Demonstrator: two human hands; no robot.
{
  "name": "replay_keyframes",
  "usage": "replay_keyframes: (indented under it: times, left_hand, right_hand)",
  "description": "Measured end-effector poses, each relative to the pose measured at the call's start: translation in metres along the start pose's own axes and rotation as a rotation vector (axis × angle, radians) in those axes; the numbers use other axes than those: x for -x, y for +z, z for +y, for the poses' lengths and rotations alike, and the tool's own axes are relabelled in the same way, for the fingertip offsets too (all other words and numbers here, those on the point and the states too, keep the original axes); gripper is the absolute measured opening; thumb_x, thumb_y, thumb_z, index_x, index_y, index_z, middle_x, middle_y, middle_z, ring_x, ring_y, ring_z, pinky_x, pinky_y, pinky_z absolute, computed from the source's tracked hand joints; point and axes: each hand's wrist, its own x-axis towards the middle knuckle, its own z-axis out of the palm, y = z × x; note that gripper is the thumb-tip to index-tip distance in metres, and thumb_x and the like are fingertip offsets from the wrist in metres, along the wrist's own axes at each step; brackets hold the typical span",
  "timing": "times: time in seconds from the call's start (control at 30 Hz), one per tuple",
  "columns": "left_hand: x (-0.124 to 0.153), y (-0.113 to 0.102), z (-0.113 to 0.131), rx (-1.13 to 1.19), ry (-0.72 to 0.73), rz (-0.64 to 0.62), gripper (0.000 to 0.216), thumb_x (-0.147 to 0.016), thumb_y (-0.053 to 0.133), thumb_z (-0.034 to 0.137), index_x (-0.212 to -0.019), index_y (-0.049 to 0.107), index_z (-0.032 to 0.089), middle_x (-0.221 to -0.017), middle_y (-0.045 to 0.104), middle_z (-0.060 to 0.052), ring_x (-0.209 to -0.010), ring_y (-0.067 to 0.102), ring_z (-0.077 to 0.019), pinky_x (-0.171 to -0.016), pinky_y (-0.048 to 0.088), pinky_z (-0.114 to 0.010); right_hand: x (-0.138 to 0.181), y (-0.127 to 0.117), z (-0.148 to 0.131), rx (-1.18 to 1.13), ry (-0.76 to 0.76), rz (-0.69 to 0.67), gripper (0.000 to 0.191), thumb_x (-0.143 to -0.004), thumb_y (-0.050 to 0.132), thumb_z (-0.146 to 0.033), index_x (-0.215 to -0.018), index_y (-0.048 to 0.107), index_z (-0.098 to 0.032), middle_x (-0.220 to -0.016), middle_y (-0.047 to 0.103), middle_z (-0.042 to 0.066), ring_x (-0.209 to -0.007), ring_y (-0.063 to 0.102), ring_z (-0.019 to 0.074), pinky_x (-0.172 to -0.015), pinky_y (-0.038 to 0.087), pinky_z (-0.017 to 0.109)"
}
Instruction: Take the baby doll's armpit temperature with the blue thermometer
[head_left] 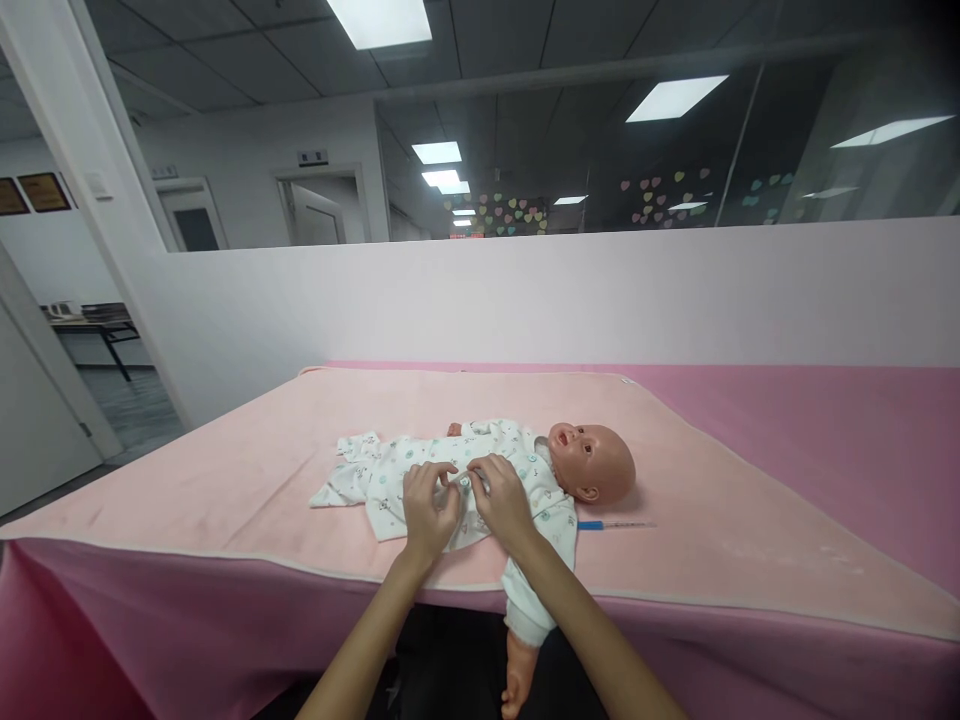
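A baby doll [592, 462] lies on its back, head to the right, dressed in a white patterned romper [397, 467]. At the middle of the romper's front, my left hand [433, 505] pinches the fabric edge between thumb and fingers. Close beside it, my right hand [501, 497] pinches the same edge near a small round button [465, 481]. One of the doll's arms hangs over the table's front edge, its bare hand [517, 680] showing below the sleeve. The romper's leg ends lie flat at the left.
A thin blue-and-clear stick, perhaps a thermometer [592, 525], lies just below the doll's head. The padded peach mat [247, 480] covers the table over a pink cloth [825, 440]. A white half wall [525, 300] with glass above stands behind.
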Motion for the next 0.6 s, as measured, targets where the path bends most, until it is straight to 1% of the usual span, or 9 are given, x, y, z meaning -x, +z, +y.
replay_keyframes:
  times: [0.07,0.1,0.17,0.27,0.33,0.4,0.5,0.57,0.6]
  left_hand:
    - [0.001,-0.001,0.002,-0.045,0.021,0.047,0.011,-0.077,0.045,0.02,-0.081,0.055,0.021,-0.071,0.055,-0.001,-0.073,0.049,-0.018,-0.073,0.037,-0.033]
    - [0.001,-0.001,0.003,-0.065,0.028,0.038,0.011,-0.078,0.046,0.022,-0.082,0.056,0.022,-0.074,0.057,-0.001,-0.075,0.05,-0.0183,-0.074,0.036,-0.033]
    - [0.0,0.0,0.003,-0.095,0.035,-0.038,0.01,-0.079,0.049,0.025,-0.081,0.058,0.023,-0.08,0.059,-0.001,-0.079,0.05,-0.0189,-0.076,0.035,-0.034]
    - [-0.002,0.002,0.001,-0.127,0.032,-0.142,0.01,-0.079,0.05,0.027,-0.078,0.059,0.023,-0.082,0.061,-0.001,-0.081,0.05,-0.0195,-0.076,0.035,-0.035]
    - [-0.002,0.002,0.0,-0.15,0.027,-0.168,0.01,-0.079,0.051,0.027,-0.078,0.06,0.023,-0.082,0.062,-0.001,-0.083,0.051,-0.0205,-0.079,0.035,-0.037]
    - [0.0,-0.001,0.002,-0.19,0.021,-0.154,0.009,-0.077,0.053,0.027,-0.08,0.06,0.024,-0.087,0.063,-0.002,-0.089,0.05,-0.023,-0.083,0.034,-0.04]
    - [0.007,-0.014,0.026,-0.22,-0.032,-0.039,0.017,-0.075,0.056,0.028,-0.091,0.06,0.026,-0.106,0.06,-0.004,-0.103,0.046,-0.0283,-0.09,0.032,-0.048]
    - [0.015,-0.03,0.055,-0.127,-0.082,0.052,0.03,-0.077,0.053,0.032,-0.106,0.056,0.026,-0.116,0.055,-0.005,-0.109,0.044,-0.0285,-0.093,0.033,-0.049]
    - [0.021,-0.04,0.072,-0.046,-0.095,0.095,0.037,-0.078,0.051,0.035,-0.114,0.052,0.026,-0.118,0.053,-0.005,-0.112,0.044,-0.0274,-0.094,0.035,-0.047]
  right_hand:
    - [0.0,0.0,0.0,0.004,0.002,-0.006,0.016,-0.083,0.042,-0.012,-0.081,0.054,-0.021,-0.079,0.058,0.003,-0.079,0.051,0.0182,-0.073,0.04,0.031]
    - [0.0,0.0,-0.001,0.009,0.002,-0.012,0.016,-0.083,0.042,-0.011,-0.081,0.054,-0.021,-0.079,0.058,0.003,-0.079,0.051,0.0182,-0.073,0.04,0.031]
    - [0.0,-0.001,-0.001,0.021,0.007,-0.021,0.016,-0.083,0.041,-0.011,-0.08,0.054,-0.02,-0.079,0.057,0.003,-0.078,0.05,0.018,-0.073,0.039,0.031]
    - [0.0,-0.001,-0.002,0.045,0.013,-0.033,0.017,-0.082,0.041,-0.01,-0.078,0.053,-0.02,-0.079,0.057,0.003,-0.077,0.05,0.0179,-0.073,0.039,0.031]
    - [-0.001,-0.001,-0.003,0.068,0.004,-0.04,0.017,-0.082,0.041,-0.009,-0.079,0.053,-0.02,-0.08,0.057,0.003,-0.078,0.049,0.0181,-0.074,0.039,0.031]
    - [-0.001,0.0,-0.003,0.097,-0.009,-0.045,0.016,-0.081,0.042,-0.009,-0.079,0.054,-0.02,-0.08,0.057,0.003,-0.079,0.049,0.0182,-0.075,0.039,0.031]
    - [-0.001,0.001,-0.003,0.123,-0.016,-0.033,0.016,-0.082,0.042,-0.009,-0.08,0.054,-0.019,-0.08,0.057,0.003,-0.079,0.049,0.0176,-0.075,0.039,0.031]
    - [-0.001,0.002,-0.002,0.125,-0.016,-0.023,0.015,-0.082,0.042,-0.01,-0.079,0.054,-0.019,-0.078,0.056,0.002,-0.077,0.049,0.0169,-0.074,0.038,0.03]
    - [-0.001,0.003,-0.002,0.126,-0.015,-0.02,0.015,-0.082,0.042,-0.01,-0.079,0.054,-0.019,-0.077,0.056,0.002,-0.076,0.048,0.0166,-0.073,0.038,0.03]
